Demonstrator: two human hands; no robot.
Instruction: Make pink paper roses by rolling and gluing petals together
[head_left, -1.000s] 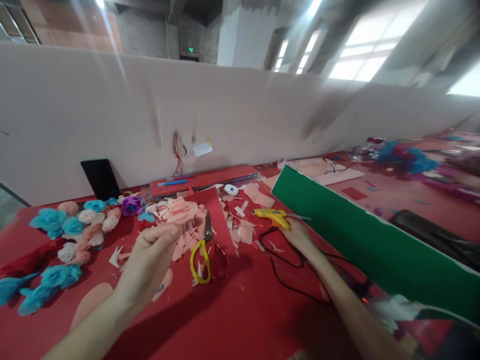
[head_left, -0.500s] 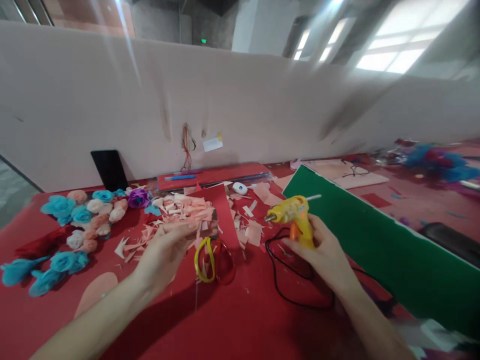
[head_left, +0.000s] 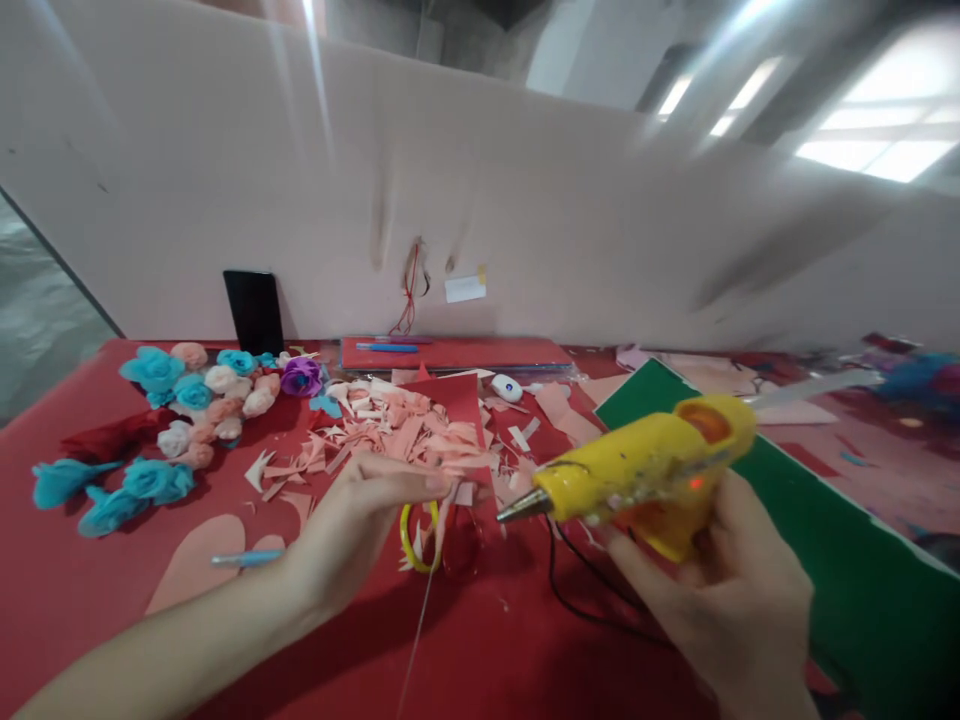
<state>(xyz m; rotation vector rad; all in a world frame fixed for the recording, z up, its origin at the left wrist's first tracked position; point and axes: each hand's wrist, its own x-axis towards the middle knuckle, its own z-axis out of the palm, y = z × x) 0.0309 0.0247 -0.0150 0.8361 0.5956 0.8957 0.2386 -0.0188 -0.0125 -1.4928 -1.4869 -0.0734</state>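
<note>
My right hand (head_left: 720,590) grips a yellow hot glue gun (head_left: 637,465) by its handle, with its metal nozzle aimed left. A clear glue stick (head_left: 814,388) sticks out of its back. My left hand (head_left: 360,520) pinches a small pale pink paper piece (head_left: 464,493) between thumb and fingertips, close to the nozzle but apart from it. Below the left hand runs a thin pale strand (head_left: 421,640); whether it joins the paper I cannot tell. Scissors with a yellow handle loop (head_left: 409,545) lie beneath, their blades hidden.
Pink paper scraps (head_left: 390,425) heap up mid-table. Blue, pink and purple paper flowers (head_left: 191,391) cluster at left, near a blue pen (head_left: 247,558). A black phone (head_left: 253,310) leans on the white partition (head_left: 315,200). A green board (head_left: 840,560) lies at right; the black cord (head_left: 592,610) loops below.
The glue gun has come up nearer the camera, its nozzle now closer to my left hand. My left hand still pinches the paper. The view has shifted, and the blue pen at left now shows.
</note>
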